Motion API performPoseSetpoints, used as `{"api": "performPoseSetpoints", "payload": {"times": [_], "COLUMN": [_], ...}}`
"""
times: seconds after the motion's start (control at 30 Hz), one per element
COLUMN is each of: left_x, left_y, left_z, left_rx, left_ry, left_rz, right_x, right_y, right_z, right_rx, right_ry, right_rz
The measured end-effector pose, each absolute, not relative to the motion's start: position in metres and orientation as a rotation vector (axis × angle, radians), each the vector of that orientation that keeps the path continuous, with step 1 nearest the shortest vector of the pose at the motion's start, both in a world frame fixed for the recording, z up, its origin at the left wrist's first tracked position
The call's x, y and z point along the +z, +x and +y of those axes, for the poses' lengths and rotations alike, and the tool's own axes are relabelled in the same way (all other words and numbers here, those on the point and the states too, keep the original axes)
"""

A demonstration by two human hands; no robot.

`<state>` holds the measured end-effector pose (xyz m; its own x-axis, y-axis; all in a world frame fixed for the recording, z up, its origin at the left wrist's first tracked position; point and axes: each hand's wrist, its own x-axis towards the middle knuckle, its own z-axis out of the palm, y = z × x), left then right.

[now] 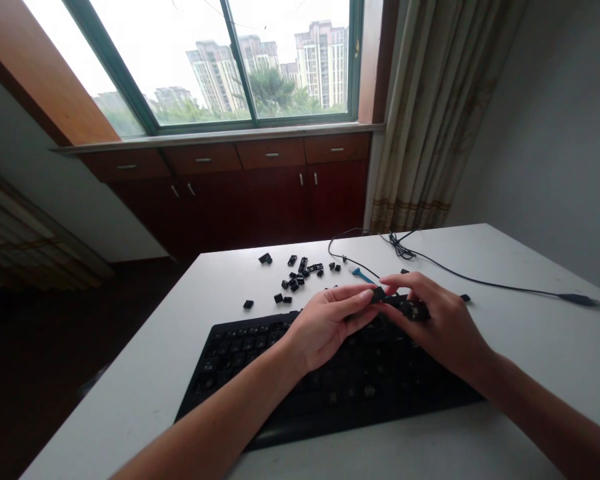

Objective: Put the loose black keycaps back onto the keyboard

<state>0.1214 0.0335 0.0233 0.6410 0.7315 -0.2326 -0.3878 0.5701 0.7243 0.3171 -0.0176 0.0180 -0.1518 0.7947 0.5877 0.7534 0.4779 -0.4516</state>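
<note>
I can make out no word, brand or number that reads clearly. On the black keyboard [340, 395] beneath my fingers [354, 305], the keys [236, 345] bear small pale marks, sharpest toward the left end, but too tiny and blurred for me to tell letters from digits. Any marking on the small black pieces [301, 280] scattered over the desk [145, 373], or on the dark piece [379, 294] I'm pinching, is too small to read.

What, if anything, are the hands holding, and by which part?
A key, by its left side, in the left hand; a dark piece in the right hand, its held part unclear.
</note>
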Motion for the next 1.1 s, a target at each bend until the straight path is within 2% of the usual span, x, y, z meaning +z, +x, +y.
{"api": "performPoseSetpoints", "payload": {"times": [0.5, 0.83, 1.1], "left_x": [0.025, 0.03, 0.032], "left_y": [0.122, 0.114, 0.118], "left_z": [0.034, 0.036, 0.034], "left_rx": [0.703, 0.698, 0.656], "left_ry": [0.725, 1.164, 1.089], "left_rz": [0.654, 0.711, 0.683], "right_x": [0.021, 0.018, 0.014], "right_y": [0.313, 0.313, 0.315], "right_z": [-0.02, -0.021, -0.02], "right_rx": [0.073, 0.149, 0.021], "right_ry": [-1.224, -1.178, -1.235], "right_rz": [-1.931, -1.979, -1.976]}}
